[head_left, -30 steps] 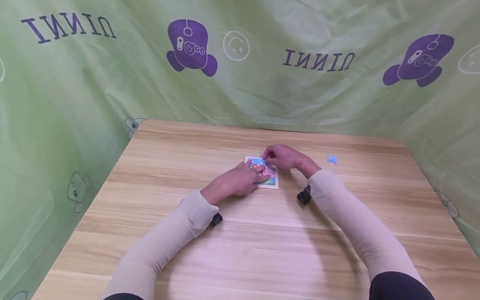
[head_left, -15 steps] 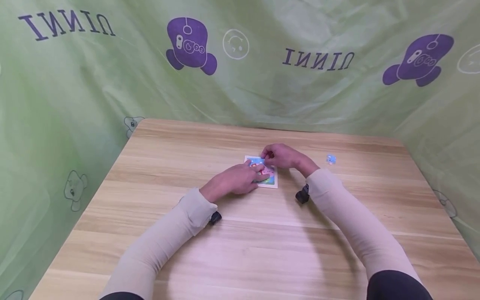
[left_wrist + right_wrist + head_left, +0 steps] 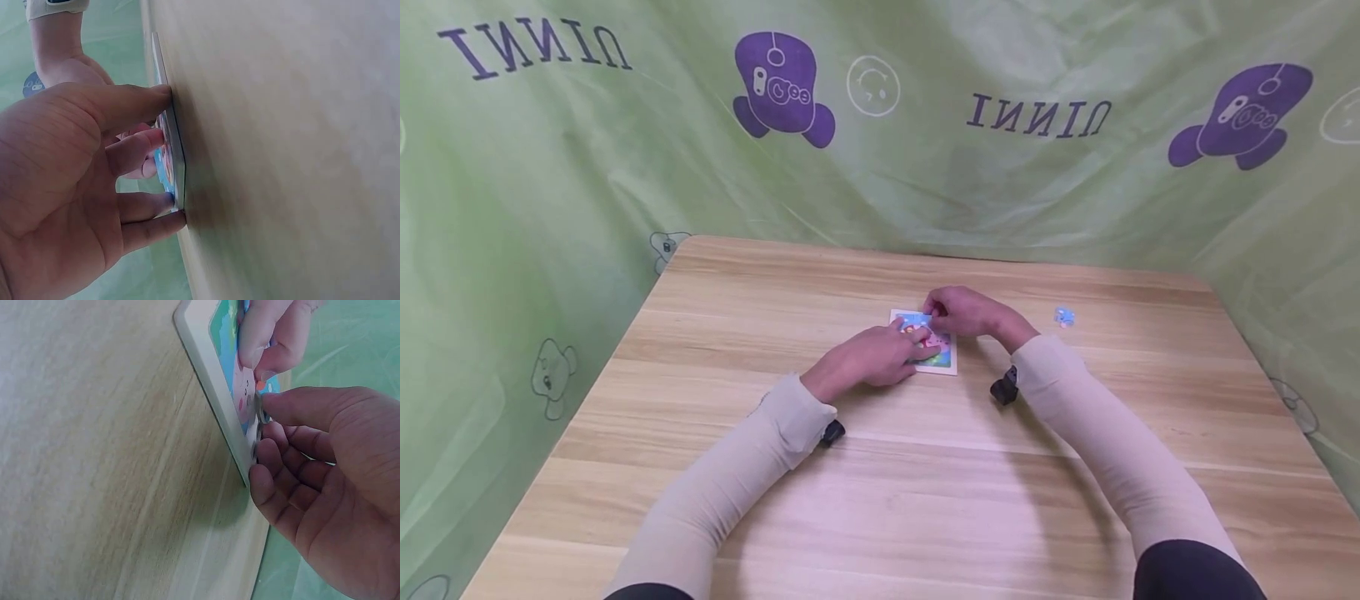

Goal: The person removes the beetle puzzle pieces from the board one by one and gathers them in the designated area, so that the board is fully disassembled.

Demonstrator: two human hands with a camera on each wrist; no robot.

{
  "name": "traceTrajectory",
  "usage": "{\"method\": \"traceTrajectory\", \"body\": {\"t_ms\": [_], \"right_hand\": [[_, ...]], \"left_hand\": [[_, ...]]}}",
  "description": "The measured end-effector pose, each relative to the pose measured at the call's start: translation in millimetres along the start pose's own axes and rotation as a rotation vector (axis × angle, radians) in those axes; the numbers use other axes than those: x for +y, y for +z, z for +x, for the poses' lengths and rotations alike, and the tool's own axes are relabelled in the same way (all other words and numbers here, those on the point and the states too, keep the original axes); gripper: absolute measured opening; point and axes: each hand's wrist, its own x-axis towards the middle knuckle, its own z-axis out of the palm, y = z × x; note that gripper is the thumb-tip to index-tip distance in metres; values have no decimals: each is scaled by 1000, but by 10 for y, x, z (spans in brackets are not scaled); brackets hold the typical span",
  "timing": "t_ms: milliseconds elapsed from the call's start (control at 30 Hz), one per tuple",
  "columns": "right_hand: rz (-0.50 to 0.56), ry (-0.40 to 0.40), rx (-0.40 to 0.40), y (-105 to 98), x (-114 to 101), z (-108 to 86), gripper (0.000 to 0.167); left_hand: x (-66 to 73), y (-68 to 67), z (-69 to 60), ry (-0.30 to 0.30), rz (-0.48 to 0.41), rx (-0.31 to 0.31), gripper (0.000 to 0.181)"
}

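A small jigsaw puzzle (image 3: 945, 361) in a white frame lies flat on the table, printed with a pink cartoon face on blue and green. My left hand (image 3: 880, 356) rests on its left side with fingers spread; in the left wrist view the thumb (image 3: 140, 103) touches the near edge. At the far right corner, my right hand (image 3: 966, 312) pinches a thin puzzle piece (image 3: 263, 411) between thumb and fingertips. That piece stands tilted against the puzzle's surface, mostly hidden by the fingers. One loose blue puzzle piece (image 3: 1064, 317) lies to the right.
The wood-grain table (image 3: 880, 517) extends around the puzzle. A green printed curtain (image 3: 917, 192) hangs behind and beside it. Black wrist cameras (image 3: 1004, 388) sit under both cuffs, close to the tabletop.
My right hand has shifted very slightly left and inward over the puzzle's far right corner, still pinching the piece. The left hand stays in place on the puzzle.
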Motion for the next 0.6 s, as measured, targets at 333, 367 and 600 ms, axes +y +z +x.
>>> {"method": "traceTrajectory", "body": {"t_ms": [333,367,600], "right_hand": [[-26,7,0,-5,6,21,11],[-24,4,2,-5,8,19,11],[9,-23,36,-14,36,14,10]], "left_hand": [[-3,-29,11,-33,-20,-28,56],[-4,-34,12,-38,-19,-33,56],[-23,-59,25,-58,-47,-59,57]]}}
